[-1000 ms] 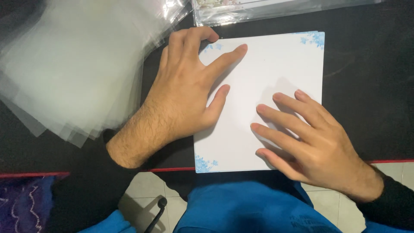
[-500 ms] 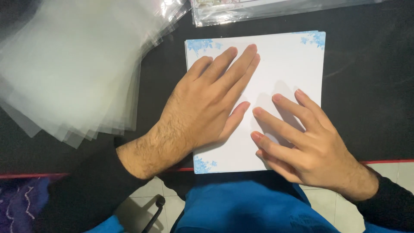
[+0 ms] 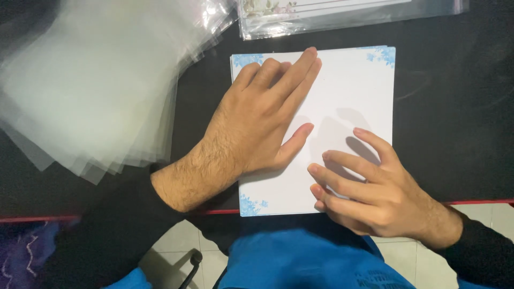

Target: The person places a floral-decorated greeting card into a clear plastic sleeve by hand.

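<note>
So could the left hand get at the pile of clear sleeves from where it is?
Probably yes: the left hand lies flat on the white sheets, and the clear sleeves sit just beside it with only bare table between.

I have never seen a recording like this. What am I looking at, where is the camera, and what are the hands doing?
There is no machine: a person works with two bare hands, filmed by a camera worn on the head and looking down. The left hand lies flat, palm down, on a stack of white sheets with blue flower corners. The right hand rests its fingertips on the stack's lower right part. Neither hand grips anything. The stack sits on a black table. To the left lies a fanned pile of clear plastic sleeves; at the top edge, a sleeve already holding printed sheets. Tiled floor shows below.
</note>
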